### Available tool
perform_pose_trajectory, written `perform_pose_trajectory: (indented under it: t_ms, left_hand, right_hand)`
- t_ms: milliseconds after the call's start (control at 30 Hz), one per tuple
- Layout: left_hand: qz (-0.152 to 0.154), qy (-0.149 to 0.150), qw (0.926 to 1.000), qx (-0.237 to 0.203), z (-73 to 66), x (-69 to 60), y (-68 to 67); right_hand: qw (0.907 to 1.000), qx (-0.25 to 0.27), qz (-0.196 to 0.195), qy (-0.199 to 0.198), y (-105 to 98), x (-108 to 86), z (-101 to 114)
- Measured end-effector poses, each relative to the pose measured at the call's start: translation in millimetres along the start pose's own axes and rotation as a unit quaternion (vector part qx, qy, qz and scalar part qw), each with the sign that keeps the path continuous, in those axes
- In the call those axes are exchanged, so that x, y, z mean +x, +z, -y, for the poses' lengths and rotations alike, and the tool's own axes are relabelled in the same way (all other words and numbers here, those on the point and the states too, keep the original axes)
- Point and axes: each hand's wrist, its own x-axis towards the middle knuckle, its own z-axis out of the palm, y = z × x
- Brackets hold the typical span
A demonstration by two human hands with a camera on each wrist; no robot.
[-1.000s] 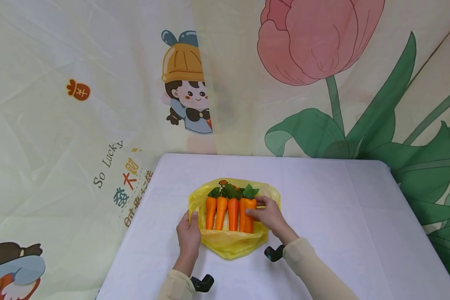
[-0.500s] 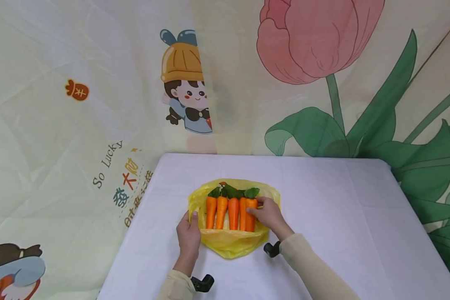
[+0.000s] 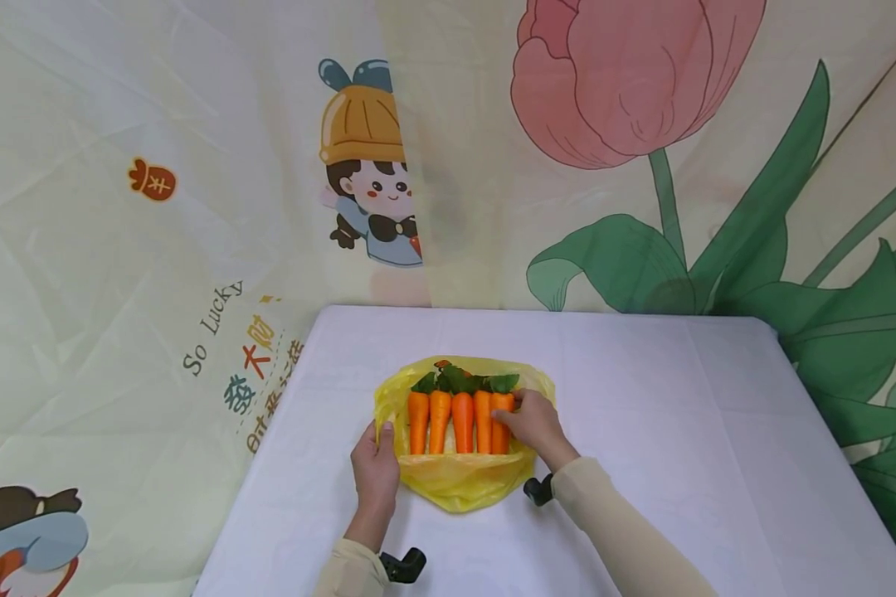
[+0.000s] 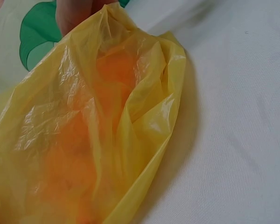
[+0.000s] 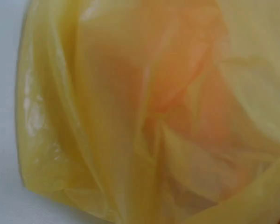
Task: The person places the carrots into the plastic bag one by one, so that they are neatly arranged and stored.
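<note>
A yellow plastic bag [image 3: 455, 485] lies on the table with its mouth spread wide. Several orange carrots [image 3: 462, 423] with green tops stand side by side in it. My left hand [image 3: 376, 473] pinches the bag's left rim between thumb and fingers. At the right end of the row, my right hand [image 3: 538, 424] grips the last carrot [image 3: 501, 435], its thumb across the front. In the left wrist view, fingers [image 4: 74, 14] touch the top of the bag [image 4: 144, 140], and orange shows through the film. The right wrist view is mostly filled by the bag [image 5: 60, 116]; my right fingers are hidden there.
A white cloth covers the table [image 3: 657, 431]. Behind it hangs a curtain [image 3: 470, 207] printed with a tulip, leaves and cartoon figures. A black wrist device [image 3: 403, 566] is on the left wrist and another black device [image 3: 539, 491] on the right.
My right hand has shifted slightly right with the last carrot, which now stands a little apart from its neighbour and in line with the row. My left hand stays put.
</note>
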Motion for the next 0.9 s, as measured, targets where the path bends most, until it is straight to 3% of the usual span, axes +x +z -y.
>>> perform_pose_trajectory:
  t_ms: [600,900]
  left_hand:
    - [0.003,0.009,1.0000,-0.002,2.6,-0.4,-0.2]
    - [0.002,0.004,1.0000,0.002,1.3,-0.7,0.1]
  right_hand:
    - [0.9959,-0.055,-0.057,-0.043,11,8.6,-9]
    - [0.9924,-0.091,-0.065,-0.052,18,14.7,-14]
